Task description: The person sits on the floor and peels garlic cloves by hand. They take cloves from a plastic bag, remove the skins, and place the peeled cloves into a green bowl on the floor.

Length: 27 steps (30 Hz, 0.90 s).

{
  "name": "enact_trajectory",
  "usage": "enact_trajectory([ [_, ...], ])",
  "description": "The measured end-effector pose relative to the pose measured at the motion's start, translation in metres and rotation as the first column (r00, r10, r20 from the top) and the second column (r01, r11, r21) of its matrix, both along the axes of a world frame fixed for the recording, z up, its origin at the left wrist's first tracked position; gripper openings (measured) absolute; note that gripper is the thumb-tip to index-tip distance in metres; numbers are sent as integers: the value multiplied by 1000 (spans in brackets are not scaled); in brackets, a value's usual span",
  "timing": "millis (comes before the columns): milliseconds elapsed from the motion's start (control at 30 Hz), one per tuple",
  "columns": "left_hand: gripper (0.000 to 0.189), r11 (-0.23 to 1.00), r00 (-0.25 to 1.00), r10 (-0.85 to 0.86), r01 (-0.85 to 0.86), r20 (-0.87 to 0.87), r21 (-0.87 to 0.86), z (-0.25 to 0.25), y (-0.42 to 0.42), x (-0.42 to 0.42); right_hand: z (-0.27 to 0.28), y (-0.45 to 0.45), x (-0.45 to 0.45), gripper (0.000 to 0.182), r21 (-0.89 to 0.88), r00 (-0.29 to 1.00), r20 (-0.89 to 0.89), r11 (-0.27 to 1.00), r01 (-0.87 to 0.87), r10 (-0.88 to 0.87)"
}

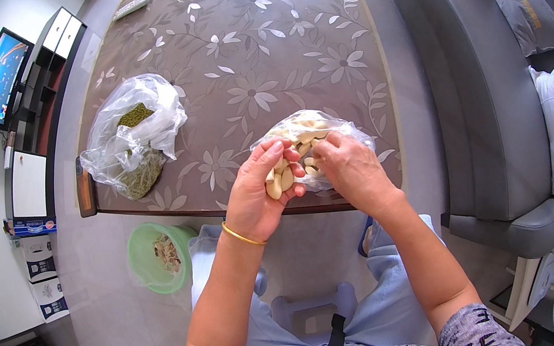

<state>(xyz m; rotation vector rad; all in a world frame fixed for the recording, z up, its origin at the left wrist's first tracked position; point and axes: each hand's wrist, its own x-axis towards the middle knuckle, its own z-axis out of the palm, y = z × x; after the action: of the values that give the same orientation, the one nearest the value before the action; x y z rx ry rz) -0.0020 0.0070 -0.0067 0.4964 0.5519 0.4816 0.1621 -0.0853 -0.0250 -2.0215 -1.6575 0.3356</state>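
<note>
Several pale peeled garlic cloves (278, 181) lie cupped in my left hand (253, 193), its palm turned up and fingers curled round them. A clear plastic bag (351, 125) with more such cloves rests at the table's near edge, just beyond both hands. My right hand (356, 170) is at the bag's near right side, knuckles up and fingers bent down among the cloves. Its fingertips are partly hidden, so whether they pinch a clove is unclear. Some loose cloves (312, 167) show between the two hands.
A plastic bag (160, 99) of mung beans (135, 115) sits on the flower-patterned table (253, 94) to the left. Below stands a green bin (141, 262) with scraps. A remote control (132, 6) lies far left; a grey sofa (482, 83) runs along the right.
</note>
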Motion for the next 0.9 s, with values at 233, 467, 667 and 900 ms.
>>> enact_trajectory([
  [233, 17, 995, 995, -32, 41, -98, 93, -3, -3, 2, 14, 6, 7, 20, 86, 494, -869, 990, 114, 18],
  [467, 19, 987, 990, -70, 87, -125, 135, 5, -7, 6, 19, 3, 6, 17, 140, 318, -941, 988, 70, 111],
  [667, 18, 988, 988, -42, 63, -151, 140, 8, -7, 6, 21, 4, 11, 16, 107, 223, -970, 993, 54, 93],
  [900, 17, 986, 988, -53, 75, -148, 148, 4, -7, 5, 18, 4, 10, 14, 130, 320, -940, 991, 27, 115],
])
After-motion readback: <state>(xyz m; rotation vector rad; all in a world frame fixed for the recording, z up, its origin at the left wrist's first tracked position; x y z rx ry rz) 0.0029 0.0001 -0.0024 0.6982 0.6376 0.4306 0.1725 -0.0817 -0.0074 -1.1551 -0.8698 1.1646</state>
